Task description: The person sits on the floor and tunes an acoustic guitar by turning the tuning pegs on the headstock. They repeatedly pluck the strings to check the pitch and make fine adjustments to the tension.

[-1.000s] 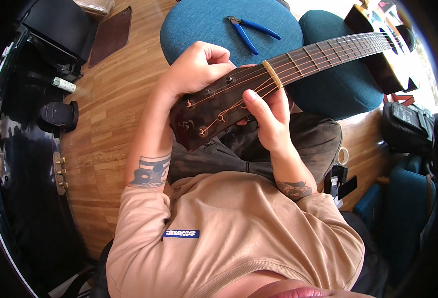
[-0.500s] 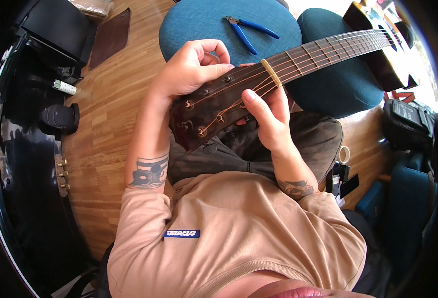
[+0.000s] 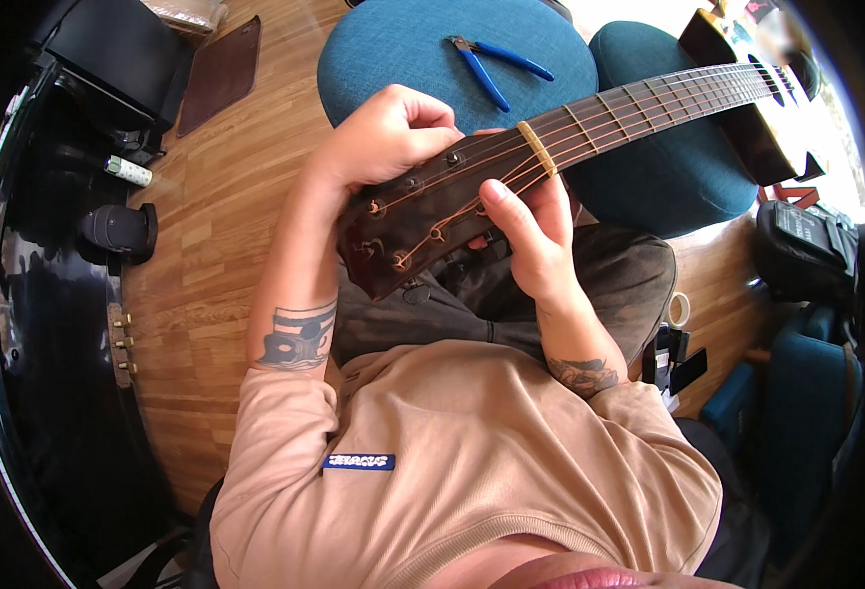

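An acoustic guitar lies across me, its dark headstock (image 3: 403, 231) toward my left and its neck (image 3: 648, 103) running to the far right. Copper-coloured strings pass over the pale nut (image 3: 537, 148) to the tuner posts. My left hand (image 3: 398, 133) is closed at the headstock's far edge, fingers curled; its fingertips and whatever they pinch are hidden. Around the near side of the headstock, beside the nut, my right hand (image 3: 535, 240) is wrapped, thumb on the front by the strings and other fingers partly behind. A tuning peg (image 3: 417, 293) shows below the near edge.
Blue-handled cutters (image 3: 491, 69) lie on a round blue stool (image 3: 383, 59) beyond the headstock. The guitar body (image 3: 746, 118) rests on another blue seat (image 3: 648, 187). A black piano (image 3: 50, 344) stands at left; a black bag (image 3: 805, 245) and tape roll (image 3: 680, 310) are at right.
My left hand's fingers, raised and loosely bent before, have curled down tighter against the headstock's far edge. My right hand keeps its hold.
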{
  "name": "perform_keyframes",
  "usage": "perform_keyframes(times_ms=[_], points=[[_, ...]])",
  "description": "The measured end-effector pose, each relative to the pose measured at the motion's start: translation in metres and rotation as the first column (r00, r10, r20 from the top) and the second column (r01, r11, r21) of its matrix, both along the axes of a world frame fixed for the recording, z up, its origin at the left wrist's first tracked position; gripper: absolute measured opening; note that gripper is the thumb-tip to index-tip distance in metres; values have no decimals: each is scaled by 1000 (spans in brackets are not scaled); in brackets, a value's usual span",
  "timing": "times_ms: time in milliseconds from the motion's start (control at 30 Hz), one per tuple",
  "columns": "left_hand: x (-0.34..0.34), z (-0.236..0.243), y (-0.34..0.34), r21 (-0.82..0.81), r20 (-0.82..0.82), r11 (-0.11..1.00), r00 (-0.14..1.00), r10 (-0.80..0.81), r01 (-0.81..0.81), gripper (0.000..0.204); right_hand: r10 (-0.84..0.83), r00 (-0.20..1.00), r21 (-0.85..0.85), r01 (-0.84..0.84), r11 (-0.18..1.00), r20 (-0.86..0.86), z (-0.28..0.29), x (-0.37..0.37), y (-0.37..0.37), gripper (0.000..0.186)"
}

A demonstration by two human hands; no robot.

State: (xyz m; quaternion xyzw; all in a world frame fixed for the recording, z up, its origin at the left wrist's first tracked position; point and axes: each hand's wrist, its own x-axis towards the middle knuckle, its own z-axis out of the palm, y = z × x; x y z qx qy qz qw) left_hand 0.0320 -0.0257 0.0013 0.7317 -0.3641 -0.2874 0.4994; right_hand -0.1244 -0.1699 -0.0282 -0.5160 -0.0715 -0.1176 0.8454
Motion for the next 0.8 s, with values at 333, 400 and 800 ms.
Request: perform_keyframes(times_ms=[333, 400, 800], points=[[-2, 7, 22, -339, -178, 935, 968, -175, 107, 26, 25, 1000, 6, -25, 1000, 2, -1, -1, -3, 44], [-3, 8, 17, -275, -155, 961, 984, -85, 40, 16, 13, 1000, -14, -13, 1000, 25, 0, 2, -2, 45], [-2, 3, 26, -322, -211, 944, 966, -149, 76, 17, 34, 999, -4, -34, 999, 22, -3, 2, -3, 45]])
